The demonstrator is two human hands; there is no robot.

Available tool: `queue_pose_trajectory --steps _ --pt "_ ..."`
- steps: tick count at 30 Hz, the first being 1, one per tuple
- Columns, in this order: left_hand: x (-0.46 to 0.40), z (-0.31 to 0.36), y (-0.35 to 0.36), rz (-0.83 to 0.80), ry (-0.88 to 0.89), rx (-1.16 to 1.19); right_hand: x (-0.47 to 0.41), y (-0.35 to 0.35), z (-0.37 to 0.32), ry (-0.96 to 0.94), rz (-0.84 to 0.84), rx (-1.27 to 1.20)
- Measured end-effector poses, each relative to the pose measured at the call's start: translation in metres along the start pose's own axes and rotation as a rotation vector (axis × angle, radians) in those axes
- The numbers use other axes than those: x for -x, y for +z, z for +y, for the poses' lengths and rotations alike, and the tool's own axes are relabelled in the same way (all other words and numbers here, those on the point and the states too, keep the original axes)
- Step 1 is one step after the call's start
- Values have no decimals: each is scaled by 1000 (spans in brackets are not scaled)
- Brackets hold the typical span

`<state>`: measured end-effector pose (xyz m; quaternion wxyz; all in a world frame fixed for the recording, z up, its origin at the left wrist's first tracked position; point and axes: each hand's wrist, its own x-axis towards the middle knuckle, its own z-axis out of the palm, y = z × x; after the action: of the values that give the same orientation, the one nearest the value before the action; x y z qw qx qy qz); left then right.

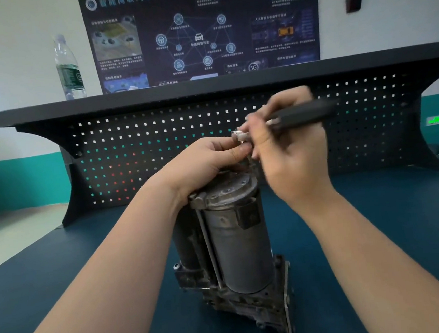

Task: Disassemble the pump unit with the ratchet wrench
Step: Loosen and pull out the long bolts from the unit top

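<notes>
Pump unit (236,244) stands upright on the dark blue mat of the workbench (65,299), near the middle of the head view, its grey cylinder rising from a grimy cast base. At its top end both hands meet. The left hand (207,162) rests over the upper casting, fingers curled and pinching the small metal head of the ratchet wrench (296,117) where it sits above the pump. The right hand (291,149) is wrapped round the wrench shank just beside that head, fingers curled close, while the black handle sticks out to the right and is blurred.

Behind the bench rises a black pegboard back panel (158,145) with square holes, topped by a narrow black shelf (206,87). A clear plastic water bottle (67,68) with a green label stands on the shelf at the left. On the pale wall hangs a dark poster (201,29) with diagrams and Chinese text. The lower wall (20,181) is painted teal, and a small dark box (354,1) is fixed high on the right.
</notes>
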<state>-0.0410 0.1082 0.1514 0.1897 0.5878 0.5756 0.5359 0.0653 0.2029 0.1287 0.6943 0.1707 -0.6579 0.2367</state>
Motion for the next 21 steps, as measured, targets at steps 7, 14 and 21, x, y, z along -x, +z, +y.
queue_pose_trajectory --steps 7,14,21 --pt "-1 -1 -1 8 -17 -14 -14 -2 15 961 500 -935" --pt "-8 -3 4 57 -22 -92 1 -6 7 -119 -76 133" --pt "-4 0 3 6 -44 -16 -18 -13 15 969 426 -992"
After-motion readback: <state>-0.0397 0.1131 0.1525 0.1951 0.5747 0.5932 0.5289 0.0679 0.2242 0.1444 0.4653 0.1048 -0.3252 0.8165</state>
